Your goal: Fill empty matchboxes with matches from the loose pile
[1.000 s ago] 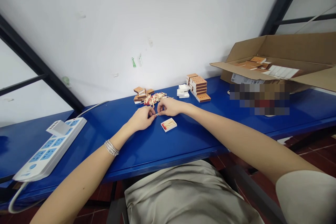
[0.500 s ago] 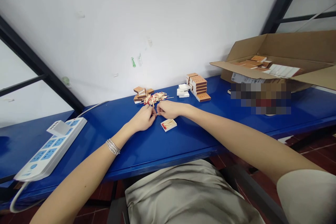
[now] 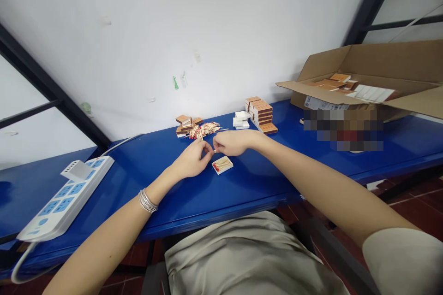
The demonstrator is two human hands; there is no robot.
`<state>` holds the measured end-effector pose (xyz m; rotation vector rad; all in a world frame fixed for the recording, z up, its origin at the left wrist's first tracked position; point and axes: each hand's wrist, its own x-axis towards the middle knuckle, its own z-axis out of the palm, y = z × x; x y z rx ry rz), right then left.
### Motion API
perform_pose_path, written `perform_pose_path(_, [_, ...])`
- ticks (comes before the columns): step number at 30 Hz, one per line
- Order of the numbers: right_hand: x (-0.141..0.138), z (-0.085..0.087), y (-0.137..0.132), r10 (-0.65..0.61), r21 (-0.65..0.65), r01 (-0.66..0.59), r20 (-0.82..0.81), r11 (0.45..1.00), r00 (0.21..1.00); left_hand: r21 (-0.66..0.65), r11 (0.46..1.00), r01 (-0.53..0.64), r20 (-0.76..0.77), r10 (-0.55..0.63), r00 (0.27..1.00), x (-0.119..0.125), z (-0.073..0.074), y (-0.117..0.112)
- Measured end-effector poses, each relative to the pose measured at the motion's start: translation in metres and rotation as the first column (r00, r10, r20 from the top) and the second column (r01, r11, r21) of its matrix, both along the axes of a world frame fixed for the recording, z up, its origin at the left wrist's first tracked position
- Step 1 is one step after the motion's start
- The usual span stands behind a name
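My left hand (image 3: 191,159) and my right hand (image 3: 233,143) meet above the blue table (image 3: 145,193), their fingertips pinched around a small matchstick (image 3: 213,151). Just below them lies an open matchbox tray (image 3: 222,165), holding several red-tipped matches. Behind my hands is a loose heap of red-tipped matches (image 3: 202,130), beside a small pile of brown matchboxes (image 3: 185,125). A bracelet circles my left wrist.
Taller stacks of brown matchboxes (image 3: 259,115) and white trays (image 3: 241,120) stand against the wall. An open cardboard carton (image 3: 360,78) with more boxes sits at the right. A white power strip (image 3: 64,198) lies at the left, its cable running off the table.
Both hands have shifted slightly right and away from me, carrying the matchstick until it is nearly above the open tray. The heap and stacks have not moved.
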<state>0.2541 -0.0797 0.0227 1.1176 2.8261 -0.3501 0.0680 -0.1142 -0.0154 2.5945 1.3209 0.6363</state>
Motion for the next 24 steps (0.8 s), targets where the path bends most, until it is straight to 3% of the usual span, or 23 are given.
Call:
perform_pose_path(4, [0.008,0.012,-0.008,0.015,-0.032,-0.013,0.053,0.999,0.998,-0.008,0.997,-0.074,0.086,0.075,0.993,-0.001,0.009,0.000])
perform_pose_path(8, [0.005,0.016,-0.018,0.077,-0.086,-0.068,0.108,0.994,0.991,0.008,0.990,-0.144,0.051,0.143,0.988,-0.008,0.011,0.006])
perform_pose_path(15, [-0.008,0.015,-0.028,0.092,-0.033,-0.086,0.251,0.996,0.964,0.034,0.995,-0.097,-0.010,0.097,0.995,-0.010,0.006,0.010])
perform_pose_path(24, [-0.006,0.014,-0.023,0.089,-0.049,-0.082,0.190,0.995,0.978,0.009,0.997,-0.077,-0.036,0.078,0.996,-0.013,0.005,0.011])
